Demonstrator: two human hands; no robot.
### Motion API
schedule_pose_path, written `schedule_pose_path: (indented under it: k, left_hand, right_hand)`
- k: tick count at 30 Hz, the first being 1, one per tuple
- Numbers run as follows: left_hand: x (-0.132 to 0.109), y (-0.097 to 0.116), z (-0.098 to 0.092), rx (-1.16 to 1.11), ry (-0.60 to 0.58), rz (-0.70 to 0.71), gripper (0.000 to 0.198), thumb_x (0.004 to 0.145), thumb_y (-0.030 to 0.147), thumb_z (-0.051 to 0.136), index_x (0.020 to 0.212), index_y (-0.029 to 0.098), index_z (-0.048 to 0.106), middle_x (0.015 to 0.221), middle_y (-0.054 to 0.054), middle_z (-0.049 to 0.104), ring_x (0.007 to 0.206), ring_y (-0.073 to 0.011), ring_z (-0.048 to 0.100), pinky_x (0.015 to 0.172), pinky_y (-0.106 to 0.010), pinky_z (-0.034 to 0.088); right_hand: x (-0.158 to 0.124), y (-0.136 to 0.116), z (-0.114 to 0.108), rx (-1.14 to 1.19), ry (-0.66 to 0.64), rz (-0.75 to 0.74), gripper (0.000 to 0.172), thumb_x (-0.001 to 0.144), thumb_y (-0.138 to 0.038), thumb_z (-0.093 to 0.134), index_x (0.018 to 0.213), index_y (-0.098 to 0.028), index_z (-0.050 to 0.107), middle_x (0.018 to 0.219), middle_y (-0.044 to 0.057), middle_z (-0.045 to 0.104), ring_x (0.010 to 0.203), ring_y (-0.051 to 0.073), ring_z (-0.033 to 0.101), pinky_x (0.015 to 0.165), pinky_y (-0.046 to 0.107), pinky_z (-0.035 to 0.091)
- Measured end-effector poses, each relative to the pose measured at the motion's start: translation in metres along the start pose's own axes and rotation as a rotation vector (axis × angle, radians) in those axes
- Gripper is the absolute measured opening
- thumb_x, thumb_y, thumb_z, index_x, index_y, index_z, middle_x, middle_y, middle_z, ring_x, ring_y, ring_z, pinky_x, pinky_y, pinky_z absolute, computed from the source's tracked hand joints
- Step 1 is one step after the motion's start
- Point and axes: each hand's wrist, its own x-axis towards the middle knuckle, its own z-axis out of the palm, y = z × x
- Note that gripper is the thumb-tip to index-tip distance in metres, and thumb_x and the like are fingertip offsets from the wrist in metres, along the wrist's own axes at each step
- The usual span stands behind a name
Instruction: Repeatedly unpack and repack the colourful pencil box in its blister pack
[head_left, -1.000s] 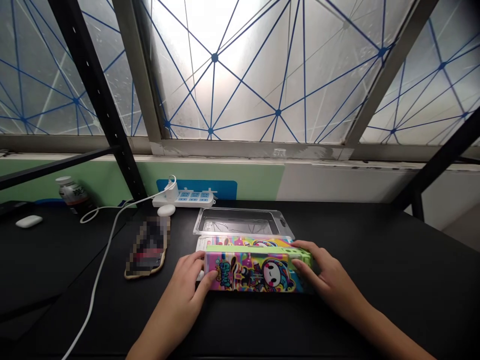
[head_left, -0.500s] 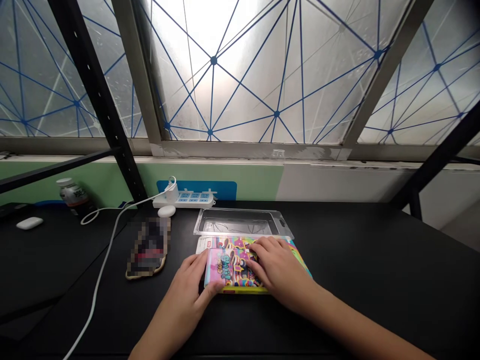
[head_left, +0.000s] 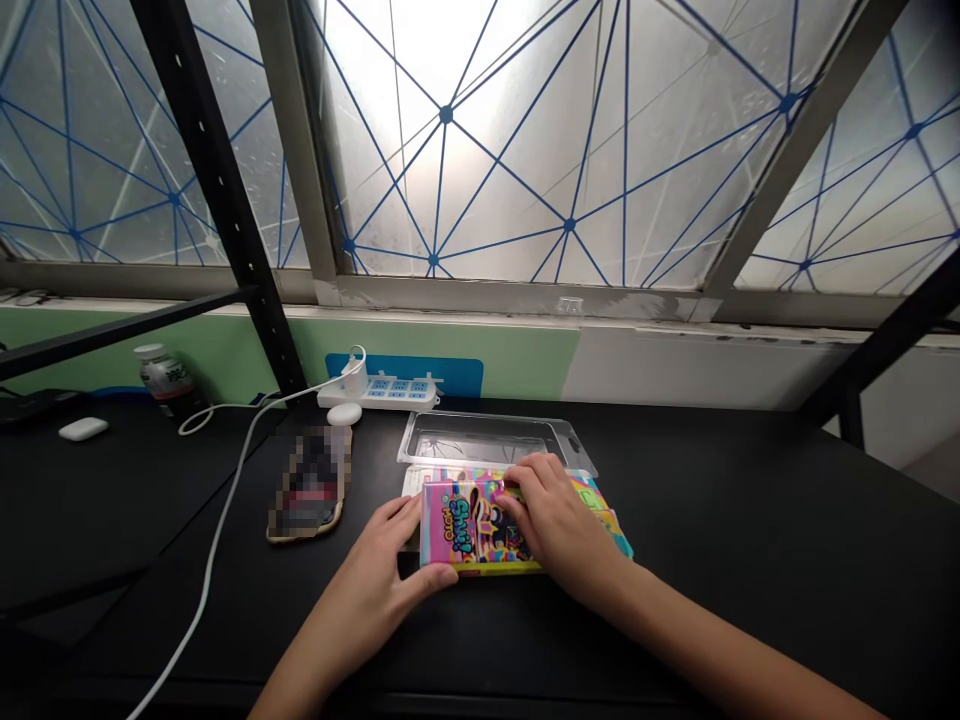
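A flat, colourful printed box (head_left: 442,530) with a pink end and blue lettering lies in front of me, its face tipped toward me. My left hand (head_left: 397,560) holds its left end, thumb at the near corner and fingers along the side. My right hand (head_left: 559,510) grips it from the right, fingers over the far edge and thumb on the printed face, hiding much of that side. Beneath and behind the box shows a bright printed backing card (head_left: 600,505). Just beyond lies a clear plastic blister tray (head_left: 495,440).
To the left lies a blurred phone (head_left: 311,485) in a tan-edged case. A white cable (head_left: 217,540) runs from the power strip (head_left: 401,391) across the black desk (head_left: 750,520). A white oval case (head_left: 84,429) and a bottle (head_left: 165,378) stand farther left, by a black metal post (head_left: 225,200).
The box's far edge has lifted, so its printed face now tilts more toward me. Both hands stay on it. The whole view has shifted slightly.
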Motion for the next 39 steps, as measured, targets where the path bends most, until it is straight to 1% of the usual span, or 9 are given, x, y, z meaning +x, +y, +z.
schedule_pose_path:
  k: [6,9,12,18,22,25,28,35,39]
  left_hand:
    - [-0.008,-0.007,0.001,-0.053,0.081,-0.082,0.053,0.106,0.048,0.021,0.146,0.029,0.050,0.156,-0.003,0.042,0.147,-0.0265,0.033,0.118,-0.048,0.032]
    - [-0.006,-0.009,0.005,-0.029,0.085,-0.123,0.052,0.105,0.049,0.029,0.146,0.025,0.049,0.158,-0.005,0.037,0.148,-0.0270,0.029,0.118,-0.049,0.030]
    - [-0.002,-0.010,0.010,0.045,0.052,-0.135,0.055,0.103,0.050,0.035,0.148,0.020,0.046,0.159,-0.009,0.035,0.149,-0.0279,0.024,0.119,-0.052,0.026]
    - [-0.001,-0.009,0.010,0.038,0.093,-0.134,0.061,0.102,0.049,0.037,0.157,0.026,0.026,0.160,-0.004,0.034,0.147,-0.0258,0.031,0.119,-0.048,0.029]
    - [-0.001,-0.008,0.009,0.044,0.021,-0.106,0.054,0.101,0.053,0.035,0.148,0.028,0.046,0.156,-0.003,0.041,0.146,-0.0260,0.034,0.120,-0.047,0.026]
    - [-0.002,-0.006,0.008,0.030,0.009,-0.113,0.058,0.101,0.057,0.030,0.148,0.027,0.046,0.156,-0.003,0.041,0.147,-0.0253,0.033,0.121,-0.048,0.024]
    - [-0.007,-0.008,0.007,-0.017,0.019,-0.114,0.063,0.101,0.061,0.025,0.152,0.026,0.039,0.158,-0.003,0.038,0.147,-0.0268,0.032,0.121,-0.048,0.024]
    - [-0.015,-0.017,0.007,-0.163,0.028,-0.111,0.082,0.092,0.077,0.014,0.157,0.028,0.027,0.163,-0.003,0.027,0.149,-0.0321,0.025,0.121,-0.051,0.021]
    - [-0.012,-0.015,0.009,-0.169,0.035,-0.114,0.085,0.091,0.078,0.021,0.159,0.028,0.018,0.163,-0.005,0.028,0.149,-0.0320,0.026,0.120,-0.051,0.023]
  right_hand:
    - [-0.015,-0.011,-0.036,-0.011,0.202,-0.235,0.010,0.097,-0.024,0.058,0.105,-0.019,0.058,0.092,0.008,0.067,0.086,0.023,0.062,0.082,0.040,0.054]
    - [-0.032,-0.012,-0.064,0.043,0.057,-0.421,0.024,0.095,-0.033,0.063,0.113,-0.017,0.060,0.095,0.008,0.071,0.089,0.022,0.066,0.091,0.039,0.052]
    - [-0.053,0.001,-0.081,0.060,-0.121,-0.456,0.052,0.089,-0.055,0.064,0.124,-0.016,0.061,0.114,0.013,0.071,0.105,0.026,0.066,0.098,0.041,0.050]
    - [-0.093,0.051,-0.071,0.055,-0.327,-0.265,0.060,0.092,-0.057,0.057,0.145,-0.029,0.050,0.156,0.012,0.040,0.135,0.034,0.048,0.102,0.049,0.048]
    - [-0.107,0.065,-0.063,0.120,-0.418,-0.117,0.083,0.080,-0.070,0.064,0.151,-0.035,0.039,0.166,0.008,0.017,0.146,0.043,0.024,0.108,0.060,0.038]
    - [-0.111,0.064,-0.062,0.210,-0.460,0.077,0.087,0.083,-0.059,0.067,0.156,-0.036,0.025,0.167,0.006,0.009,0.149,0.041,0.014,0.111,0.060,0.034]
    - [-0.112,0.065,-0.061,0.325,-0.481,0.246,0.084,0.089,-0.045,0.064,0.158,-0.035,0.017,0.167,0.006,0.010,0.149,0.035,0.021,0.114,0.054,0.034]
    - [-0.106,0.069,-0.056,0.522,-0.224,0.379,0.047,0.096,-0.045,0.053,0.141,-0.032,0.049,0.158,0.009,0.038,0.142,0.031,0.039,0.113,0.048,0.038]
    - [-0.105,0.070,-0.050,0.471,-0.210,0.489,0.053,0.095,-0.047,0.054,0.144,-0.030,0.044,0.154,0.009,0.044,0.139,0.029,0.045,0.113,0.047,0.040]
